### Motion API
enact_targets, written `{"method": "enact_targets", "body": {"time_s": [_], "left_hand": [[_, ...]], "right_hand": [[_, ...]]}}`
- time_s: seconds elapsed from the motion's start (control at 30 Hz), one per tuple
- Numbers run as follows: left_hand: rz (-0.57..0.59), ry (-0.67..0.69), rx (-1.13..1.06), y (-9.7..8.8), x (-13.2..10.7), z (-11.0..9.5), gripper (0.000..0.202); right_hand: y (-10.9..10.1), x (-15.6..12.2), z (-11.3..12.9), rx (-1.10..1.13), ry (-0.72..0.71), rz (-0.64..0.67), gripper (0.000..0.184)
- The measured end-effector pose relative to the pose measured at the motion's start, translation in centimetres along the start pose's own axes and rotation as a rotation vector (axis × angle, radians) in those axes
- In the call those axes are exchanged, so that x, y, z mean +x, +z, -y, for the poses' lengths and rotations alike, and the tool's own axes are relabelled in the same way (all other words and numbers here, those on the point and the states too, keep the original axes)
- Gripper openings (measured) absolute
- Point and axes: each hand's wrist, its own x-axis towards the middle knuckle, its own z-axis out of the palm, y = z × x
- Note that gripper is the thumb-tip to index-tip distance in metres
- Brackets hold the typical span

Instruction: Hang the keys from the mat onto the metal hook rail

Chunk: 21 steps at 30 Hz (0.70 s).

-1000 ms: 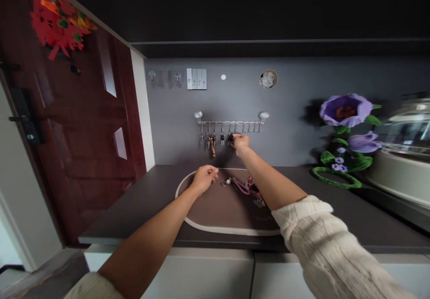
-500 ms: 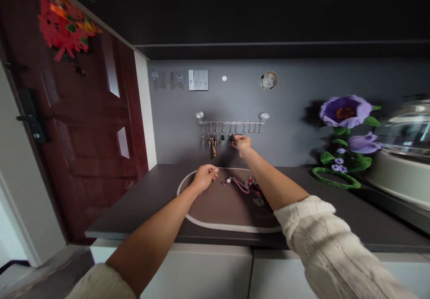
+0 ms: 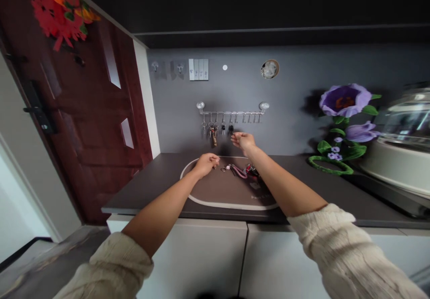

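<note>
A clear hook rail (image 3: 235, 113) is fixed to the grey wall, and several keys hang from its left and middle hooks. My right hand (image 3: 244, 142) is just below and to the right of a black-headed key (image 3: 231, 130). Its fingers are parted and hold nothing visible. To the left hang a smaller black key (image 3: 223, 129) and a key bunch (image 3: 214, 134) with a brown charm. Above the brown mat (image 3: 215, 191), my left hand (image 3: 206, 164) is loosely curled, with nothing showing in it. A pink strap keychain (image 3: 239, 171) with a ring lies on the mat, partly behind my right forearm.
Purple artificial flowers (image 3: 344, 106) stand on the dark counter (image 3: 134, 187), left of a glass-domed white appliance (image 3: 396, 164). A dark overhead cabinet (image 3: 255, 8) juts out above. A red-brown door (image 3: 90, 106) is at the left. Small clear hooks (image 3: 179, 68) and white labels (image 3: 198, 70) are on the wall.
My right hand has come off the black-headed key, which stays hanging on the rail, and has moved slightly down and right. The left hand keeps nearly the same place. The view has tilted down.
</note>
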Motion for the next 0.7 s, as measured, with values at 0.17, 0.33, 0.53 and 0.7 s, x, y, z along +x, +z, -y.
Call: {"method": "enact_targets", "body": {"time_s": [0.17, 0.33, 0.53, 0.7], "left_hand": [[0.042, 0.064, 0.056, -0.1, 0.2, 0.7, 0.012], [0.144, 0.107, 0.188, -0.1, -0.2, 0.4, 0.018], [0.219, 0.297, 0.425, -0.2, -0.1, 0.5, 0.015], [0.264, 0.411, 0.573, -0.3, 0.3, 0.8, 0.012]], "right_hand": [[-0.8, -2.4, -1.3, -0.061, 0.006, 0.074, 0.01], [-1.7, -3.9, -3.6, -0.233, -0.085, 0.139, 0.005], [-2.9, -3.9, -5.5, -0.487, -0.19, 0.249, 0.008], [-3.1, -3.5, -5.9, -0.605, -0.185, 0.297, 0.015]]}}
